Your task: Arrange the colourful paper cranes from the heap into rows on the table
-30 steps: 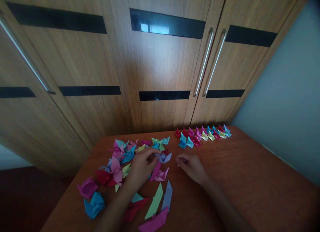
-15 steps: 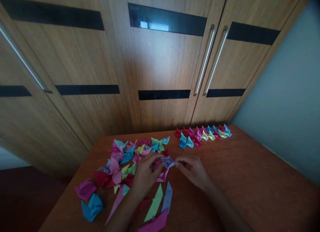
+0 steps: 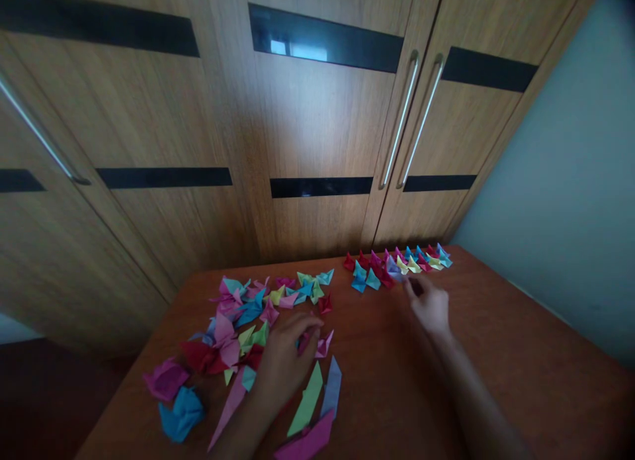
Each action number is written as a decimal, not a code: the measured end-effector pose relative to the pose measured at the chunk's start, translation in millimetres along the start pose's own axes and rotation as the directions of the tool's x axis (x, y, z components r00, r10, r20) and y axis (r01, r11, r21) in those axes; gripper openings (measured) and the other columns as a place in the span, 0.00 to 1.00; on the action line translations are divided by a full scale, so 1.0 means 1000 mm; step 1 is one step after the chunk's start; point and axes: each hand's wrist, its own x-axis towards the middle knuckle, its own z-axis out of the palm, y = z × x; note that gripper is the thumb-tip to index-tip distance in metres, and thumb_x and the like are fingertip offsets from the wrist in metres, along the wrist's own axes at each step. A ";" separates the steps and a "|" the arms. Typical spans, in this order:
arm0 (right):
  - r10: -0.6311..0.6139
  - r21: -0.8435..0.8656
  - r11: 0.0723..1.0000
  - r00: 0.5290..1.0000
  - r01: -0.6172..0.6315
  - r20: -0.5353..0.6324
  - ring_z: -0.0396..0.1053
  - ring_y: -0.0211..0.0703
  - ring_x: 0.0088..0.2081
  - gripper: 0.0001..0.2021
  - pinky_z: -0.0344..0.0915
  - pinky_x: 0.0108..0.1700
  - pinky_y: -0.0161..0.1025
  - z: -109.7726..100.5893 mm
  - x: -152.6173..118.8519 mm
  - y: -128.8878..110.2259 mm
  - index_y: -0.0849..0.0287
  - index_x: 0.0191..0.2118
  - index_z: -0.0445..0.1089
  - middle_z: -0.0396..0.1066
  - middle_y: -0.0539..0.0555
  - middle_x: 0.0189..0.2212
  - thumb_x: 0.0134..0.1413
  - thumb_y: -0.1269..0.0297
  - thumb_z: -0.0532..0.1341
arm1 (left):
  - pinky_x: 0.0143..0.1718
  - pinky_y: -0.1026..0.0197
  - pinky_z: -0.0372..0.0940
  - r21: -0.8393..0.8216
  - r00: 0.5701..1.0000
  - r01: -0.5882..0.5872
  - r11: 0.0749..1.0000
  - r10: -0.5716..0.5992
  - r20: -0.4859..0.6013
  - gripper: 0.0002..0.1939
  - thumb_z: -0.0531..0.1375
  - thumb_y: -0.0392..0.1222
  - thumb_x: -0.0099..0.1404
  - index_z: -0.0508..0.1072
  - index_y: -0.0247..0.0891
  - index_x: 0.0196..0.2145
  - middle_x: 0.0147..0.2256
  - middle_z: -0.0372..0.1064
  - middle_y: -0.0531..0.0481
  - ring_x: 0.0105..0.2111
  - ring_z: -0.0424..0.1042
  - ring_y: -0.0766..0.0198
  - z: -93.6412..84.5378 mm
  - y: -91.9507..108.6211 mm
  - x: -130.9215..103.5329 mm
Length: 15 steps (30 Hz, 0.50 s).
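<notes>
My right hand (image 3: 430, 306) reaches to the back right of the table, thumb and fingers pinched at the edge of a lavender origami piece (image 3: 395, 269). That piece sits against the rows of small folded paper figures (image 3: 359, 280) in red, pink, blue and yellow. Over the front of the loose origami pile, my left hand (image 3: 288, 354) hovers with thumb and fingers curled but apart, nothing visible in its grip. Close to its fingertips lies a pink origami piece (image 3: 325, 345), and a dark red one (image 3: 325, 304) is just behind.
Many coloured origami pieces (image 3: 225, 337) spread over the left of the brown table (image 3: 476, 354). Folded strips, green (image 3: 306, 400) and lavender (image 3: 331, 387), lie in front with a magenta piece (image 3: 305, 440). A wooden wardrobe (image 3: 317, 129) stands behind, a wall (image 3: 546, 202) at right.
My right hand has carried the lavender piece from between both hands to the back right rows. My left hand has let go of it and stays over the pile. The view has shifted slightly.
</notes>
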 end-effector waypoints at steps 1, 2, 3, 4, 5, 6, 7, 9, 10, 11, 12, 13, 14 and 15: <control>0.059 -0.091 0.994 0.998 -0.060 -0.009 0.72 0.44 0.30 0.17 0.62 0.32 0.35 0.001 0.004 0.011 0.60 0.36 0.74 0.75 0.58 0.30 0.58 0.54 0.53 | 0.40 0.58 0.67 0.001 1.000 -0.001 1.000 0.001 0.021 0.09 0.54 0.34 0.62 0.74 0.42 0.35 0.36 0.75 0.49 0.37 0.73 0.59 0.000 0.001 -0.004; 0.113 -0.178 0.978 0.994 -0.111 -0.002 0.72 0.45 0.30 0.16 0.61 0.31 0.35 0.003 0.006 0.019 0.60 0.37 0.74 0.76 0.58 0.31 0.58 0.55 0.53 | 0.39 0.59 0.67 0.000 0.999 0.002 1.000 -0.002 0.041 0.09 0.54 0.33 0.62 0.74 0.42 0.35 0.35 0.75 0.49 0.37 0.73 0.60 0.000 0.001 -0.007; 0.159 -0.258 0.955 0.987 -0.148 0.021 0.72 0.46 0.30 0.16 0.60 0.30 0.35 0.005 0.008 0.026 0.59 0.38 0.74 0.76 0.58 0.31 0.58 0.55 0.53 | 0.39 0.60 0.67 -0.002 0.998 0.007 1.000 -0.007 0.057 0.10 0.54 0.33 0.62 0.74 0.42 0.35 0.35 0.75 0.50 0.36 0.73 0.60 -0.001 0.001 -0.010; 0.196 -0.327 0.930 0.979 -0.168 0.055 0.72 0.47 0.30 0.16 0.59 0.29 0.35 0.007 0.008 0.031 0.58 0.39 0.73 0.76 0.59 0.32 0.58 0.55 0.53 | 0.38 0.61 0.66 -0.004 0.998 0.010 1.000 -0.010 0.067 0.11 0.54 0.32 0.62 0.74 0.43 0.35 0.35 0.75 0.50 0.35 0.73 0.61 -0.001 0.001 -0.013; 0.224 -0.381 0.908 0.970 -0.174 0.091 0.72 0.47 0.30 0.15 0.59 0.28 0.36 0.009 0.008 0.033 0.57 0.40 0.73 0.76 0.59 0.32 0.58 0.55 0.53 | 0.38 0.62 0.66 -0.005 0.997 0.012 1.000 -0.012 0.074 0.11 0.54 0.31 0.62 0.74 0.43 0.35 0.35 0.74 0.51 0.35 0.73 0.61 -0.002 0.001 -0.015; 0.246 -0.423 0.890 0.961 -0.173 0.124 0.72 0.48 0.30 0.16 0.59 0.28 0.36 0.011 0.008 0.035 0.56 0.40 0.73 0.75 0.60 0.33 0.58 0.55 0.52 | 0.37 0.62 0.66 -0.006 0.997 0.012 1.000 -0.012 0.078 0.11 0.54 0.31 0.62 0.74 0.43 0.35 0.34 0.74 0.51 0.34 0.73 0.62 -0.003 0.002 -0.017; 0.264 -0.454 0.875 0.953 -0.171 0.150 0.72 0.49 0.30 0.16 0.59 0.28 0.37 0.013 0.008 0.036 0.56 0.41 0.73 0.75 0.60 0.33 0.58 0.55 0.52 | 0.37 0.63 0.66 -0.007 0.997 0.012 1.000 -0.012 0.081 0.11 0.53 0.31 0.62 0.74 0.43 0.35 0.34 0.74 0.51 0.34 0.73 0.62 -0.004 0.002 -0.018; 0.296 -0.493 0.852 0.939 -0.177 0.174 0.73 0.51 0.31 0.17 0.60 0.29 0.39 0.016 0.007 0.036 0.56 0.42 0.73 0.75 0.61 0.33 0.59 0.54 0.51 | 0.37 0.63 0.66 -0.010 0.997 0.014 1.000 -0.013 0.082 0.11 0.53 0.31 0.62 0.74 0.43 0.34 0.34 0.74 0.51 0.34 0.73 0.62 -0.005 0.004 -0.019; 0.307 -0.504 0.845 0.934 -0.180 0.181 0.73 0.51 0.31 0.17 0.61 0.30 0.39 0.017 0.006 0.036 0.55 0.42 0.73 0.75 0.61 0.34 0.59 0.54 0.51 | 0.37 0.63 0.66 -0.012 0.996 0.017 1.000 -0.016 0.084 0.12 0.53 0.30 0.61 0.73 0.43 0.34 0.34 0.74 0.51 0.33 0.72 0.62 -0.006 0.005 -0.020; 0.316 -0.510 0.841 0.930 -0.183 0.188 0.73 0.51 0.32 0.17 0.62 0.30 0.40 0.019 0.006 0.036 0.55 0.43 0.72 0.75 0.61 0.34 0.59 0.53 0.51 | 0.37 0.63 0.65 -0.014 0.996 0.019 1.000 -0.018 0.087 0.12 0.53 0.30 0.61 0.73 0.43 0.35 0.34 0.73 0.51 0.34 0.72 0.62 -0.006 0.006 -0.020; 0.321 -0.513 0.838 0.927 -0.184 0.193 0.73 0.51 0.32 0.17 0.62 0.31 0.40 0.020 0.006 0.037 0.54 0.43 0.72 0.75 0.61 0.34 0.59 0.53 0.51 | 0.37 0.62 0.65 -0.014 0.995 0.021 1.000 -0.020 0.093 0.12 0.53 0.30 0.61 0.73 0.43 0.35 0.34 0.73 0.51 0.34 0.72 0.62 -0.006 0.007 -0.020; 0.324 -0.514 0.838 0.926 -0.184 0.196 0.73 0.51 0.33 0.17 0.63 0.31 0.40 0.021 0.006 0.038 0.54 0.43 0.72 0.75 0.61 0.35 0.59 0.53 0.51 | 0.37 0.62 0.65 -0.013 0.995 0.023 1.000 -0.022 0.099 0.12 0.53 0.29 0.61 0.73 0.43 0.35 0.34 0.73 0.51 0.34 0.72 0.62 -0.006 0.007 -0.020; 0.326 -0.513 0.838 0.925 -0.186 0.197 0.73 0.52 0.33 0.17 0.63 0.31 0.41 0.022 0.006 0.039 0.54 0.44 0.72 0.75 0.61 0.36 0.59 0.53 0.51 | 0.37 0.62 0.65 -0.009 0.994 0.025 1.000 -0.024 0.106 0.13 0.53 0.29 0.61 0.73 0.43 0.35 0.34 0.73 0.51 0.34 0.72 0.62 -0.006 0.008 -0.020; 0.328 -0.512 0.838 0.924 -0.188 0.197 0.73 0.52 0.33 0.17 0.63 0.31 0.41 0.023 0.006 0.040 0.54 0.44 0.72 0.75 0.61 0.36 0.59 0.53 0.51 | 0.37 0.62 0.65 -0.005 0.994 0.026 1.000 -0.025 0.110 0.13 0.53 0.29 0.61 0.73 0.43 0.36 0.34 0.73 0.51 0.34 0.72 0.62 -0.006 0.008 -0.020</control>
